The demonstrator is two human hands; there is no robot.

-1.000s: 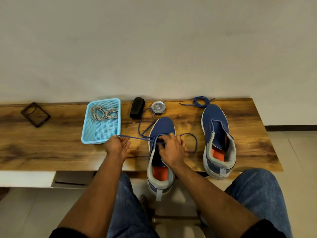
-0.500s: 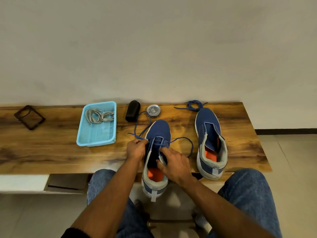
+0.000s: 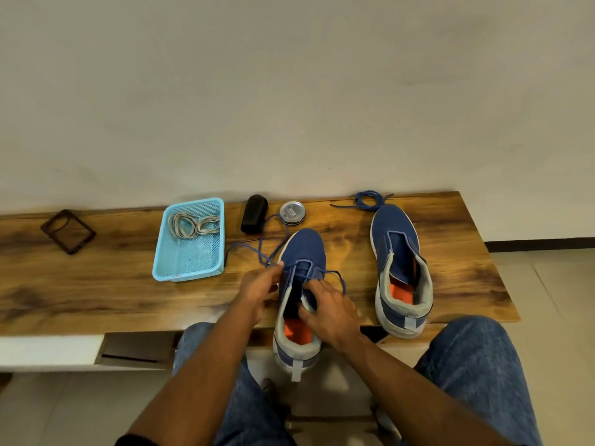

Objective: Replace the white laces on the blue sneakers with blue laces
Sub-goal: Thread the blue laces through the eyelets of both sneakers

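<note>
- Now the left hand (image 3: pixel 259 283) is pinching the blue lace (image 3: pixel 264 249) beside the near sneaker (image 3: pixel 301 284) at the tabletop's (image 3: pixel 96 284) front edge.
- The right hand (image 3: pixel 331 312) is gripping the sneaker's tongue.

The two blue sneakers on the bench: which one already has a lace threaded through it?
The left sneaker, between both hands: a blue lace crosses its front eyelets. The right sneaker has none; its coiled lace lies beyond its toe.

forearms: both were bare from wrist to near the elbow | sleeves: a dark, black-looking edge showed at the upper left arm (image 3: pixel 138 441), pushed up high | legs: wore blue denim jeans (image 3: pixel 476 365), faded and mottled at the knees | hands: left hand (image 3: pixel 257 284) and right hand (image 3: pixel 331 312) wore no gloves
</note>
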